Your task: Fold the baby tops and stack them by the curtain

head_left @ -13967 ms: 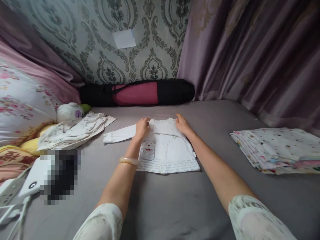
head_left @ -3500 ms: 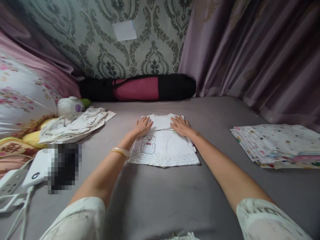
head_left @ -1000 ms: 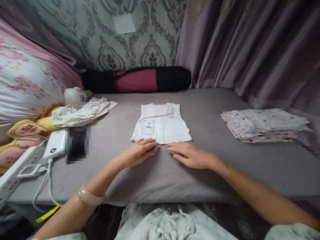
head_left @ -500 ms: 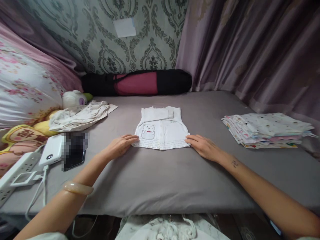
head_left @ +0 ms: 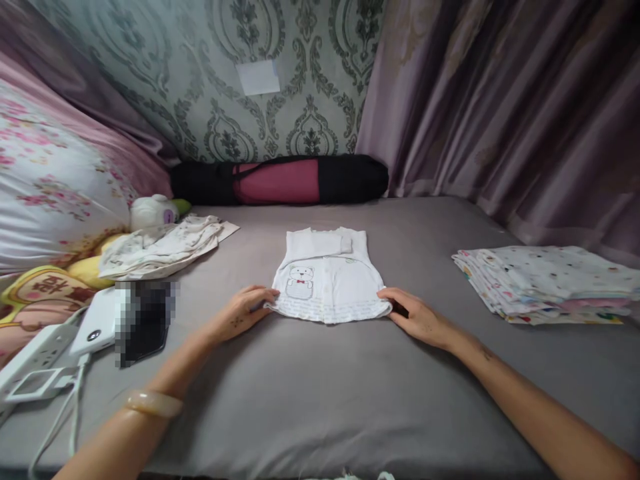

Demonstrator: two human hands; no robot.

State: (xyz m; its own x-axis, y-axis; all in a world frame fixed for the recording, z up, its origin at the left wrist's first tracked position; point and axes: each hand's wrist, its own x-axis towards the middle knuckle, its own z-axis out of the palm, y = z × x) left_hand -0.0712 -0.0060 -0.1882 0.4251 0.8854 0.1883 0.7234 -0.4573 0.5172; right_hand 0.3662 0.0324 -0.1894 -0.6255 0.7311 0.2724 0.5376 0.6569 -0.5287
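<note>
A small white baby shirt point(head_left: 345, 285) lies flat in front of me, its sleeves folded across the chest. A bear with a red bow is printed on its left half, and lines of print run along the hem. My left hand point(head_left: 245, 312) pinches the hem's left corner between thumb and fingers. At the opposite corner my right hand point(head_left: 416, 316) grips the hem the same way, thumb underneath. The hem's two corners are slightly raised at the hands.
To the right is a stack of folded printed clothes point(head_left: 545, 277). Loose patterned cloth point(head_left: 160, 248) lies left, near a phone point(head_left: 147, 327), a white power bank point(head_left: 97, 323) and a power strip point(head_left: 43, 353). A black and red long bag point(head_left: 277, 181) rests against the wall.
My fingers have gone from resting on the hem corners to pinching them, thumbs now under the cloth. The hem spreads a little wider. The camera view has tilted up.
</note>
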